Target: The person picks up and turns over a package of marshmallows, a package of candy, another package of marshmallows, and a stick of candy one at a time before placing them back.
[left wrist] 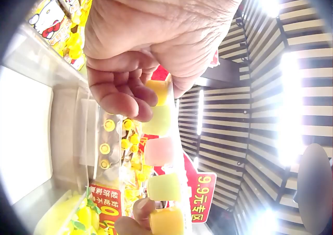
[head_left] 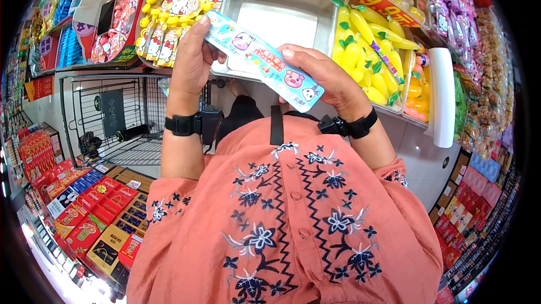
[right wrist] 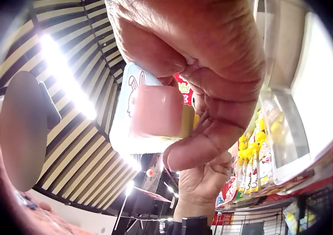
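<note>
A long pale-blue package (head_left: 262, 61) with cartoon animal faces is held slantwise above the bins in the head view. The left hand (head_left: 191, 59) pinches its upper left end between thumb and fingers. Near the lower right end, the right hand (head_left: 327, 76) grips it, thumb on top. On the underside, the left wrist view shows a row of coloured cups (left wrist: 159, 152), with the left hand (left wrist: 151, 42) at one end. A pink cup (right wrist: 158, 110) at the package's end shows beside the right hand (right wrist: 208, 74) in the right wrist view.
Behind the hands stands a bare-bottomed bin (head_left: 282, 19). Yellow fruit-shaped packs (head_left: 366, 50) fill the bin to its right, and cartoon-cat packs (head_left: 169, 36) lie to its left. A black wire cart (head_left: 118, 118) stands at the left; a white roll (head_left: 441, 98) is at the right.
</note>
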Action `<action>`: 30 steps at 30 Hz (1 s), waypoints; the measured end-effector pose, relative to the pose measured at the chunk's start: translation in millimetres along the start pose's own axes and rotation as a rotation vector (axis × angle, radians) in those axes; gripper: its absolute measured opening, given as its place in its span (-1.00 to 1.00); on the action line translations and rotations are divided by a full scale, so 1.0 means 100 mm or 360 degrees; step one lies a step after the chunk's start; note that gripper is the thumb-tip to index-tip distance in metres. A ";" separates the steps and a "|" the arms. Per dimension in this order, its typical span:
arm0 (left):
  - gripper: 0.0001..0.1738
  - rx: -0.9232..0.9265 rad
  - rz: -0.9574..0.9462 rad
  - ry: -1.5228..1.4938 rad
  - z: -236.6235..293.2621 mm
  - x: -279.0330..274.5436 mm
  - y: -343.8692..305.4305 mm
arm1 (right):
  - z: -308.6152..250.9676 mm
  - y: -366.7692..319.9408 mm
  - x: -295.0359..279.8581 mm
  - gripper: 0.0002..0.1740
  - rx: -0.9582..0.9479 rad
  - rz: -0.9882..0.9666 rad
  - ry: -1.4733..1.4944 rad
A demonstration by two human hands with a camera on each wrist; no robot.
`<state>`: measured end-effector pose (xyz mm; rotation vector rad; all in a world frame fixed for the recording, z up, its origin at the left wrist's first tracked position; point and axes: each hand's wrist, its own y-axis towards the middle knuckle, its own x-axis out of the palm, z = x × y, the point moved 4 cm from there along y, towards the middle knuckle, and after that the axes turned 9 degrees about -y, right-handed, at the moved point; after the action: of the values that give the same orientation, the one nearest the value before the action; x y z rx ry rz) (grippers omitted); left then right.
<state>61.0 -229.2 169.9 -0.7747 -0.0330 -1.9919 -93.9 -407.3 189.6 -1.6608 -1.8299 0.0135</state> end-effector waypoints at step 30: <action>-0.57 0.0089 -0.0077 -0.0032 0.10 0.05 -0.07 | 0.00 0.02 -0.04 -0.62 -0.0083 -0.0013 -0.0090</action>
<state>58.8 -225.9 182.5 -0.7648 -0.1197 -2.0201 -92.1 -411.0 186.9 -1.7048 -1.8938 0.0089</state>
